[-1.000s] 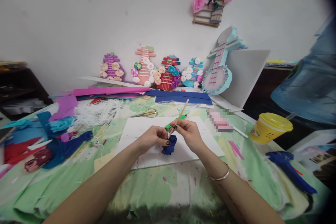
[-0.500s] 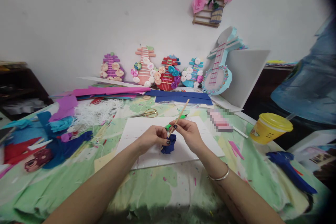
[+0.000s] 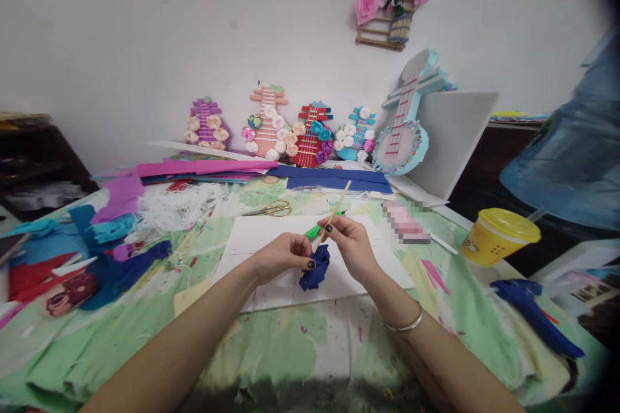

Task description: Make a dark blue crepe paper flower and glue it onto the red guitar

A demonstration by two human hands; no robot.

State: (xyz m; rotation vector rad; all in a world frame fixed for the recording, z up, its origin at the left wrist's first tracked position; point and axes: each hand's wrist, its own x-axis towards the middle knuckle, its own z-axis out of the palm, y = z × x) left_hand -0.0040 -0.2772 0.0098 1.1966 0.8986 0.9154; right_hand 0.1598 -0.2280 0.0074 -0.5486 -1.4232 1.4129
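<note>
Above a white board [image 3: 271, 293], my left hand [image 3: 287, 254] pinches a crumpled dark blue paper piece [image 3: 316, 271]. My right hand [image 3: 349, 242] grips a thin wooden stick [image 3: 341, 195], which slants up to the right while its lower end meets the top of the blue paper. A green pen [image 3: 312, 232] lies on the board behind my fingers, partly hidden by them. Just beyond the board are gold-handled scissors [image 3: 277, 208].
Decorated paper instruments [image 3: 310, 139] lean along the wall. White string [image 3: 177, 210] and coloured paper [image 3: 121, 197] lie at the left. At the right stand a yellow-lidded cup [image 3: 501, 239] and a blue glue gun [image 3: 537, 316]. Blue strips [image 3: 339, 179] lie at the back.
The blue paper has turned and shifted slightly right, showing a more spread shape. My right hand and the stick have moved a little to the right, and more of the green pen shows.
</note>
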